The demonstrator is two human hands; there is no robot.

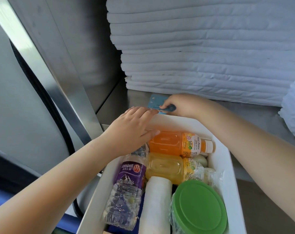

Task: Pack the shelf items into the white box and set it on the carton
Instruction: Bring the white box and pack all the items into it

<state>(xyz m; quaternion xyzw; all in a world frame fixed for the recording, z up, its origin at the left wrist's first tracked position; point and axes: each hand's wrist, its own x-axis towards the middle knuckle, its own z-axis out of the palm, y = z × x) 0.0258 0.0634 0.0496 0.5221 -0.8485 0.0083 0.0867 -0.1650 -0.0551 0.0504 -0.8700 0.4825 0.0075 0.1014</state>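
The left hand [135, 125] lies flat on the far edge of the white box [227, 174], fingers straight, holding nothing. The right hand [182, 105] pinches a blue card [156, 101] on the metal shelf [140, 95], just behind the box. Inside the box lie an orange bottle [168, 142], a yellow bottle [163, 168], a water bottle [128, 186] and a jar with a green lid [199, 208].

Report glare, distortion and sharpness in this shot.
Head view: bright glare streaks down the steel door edge; its wide lens bows that edge and the black seal; the water bottle label reads sharp; the blue card at the right hand looks softer.
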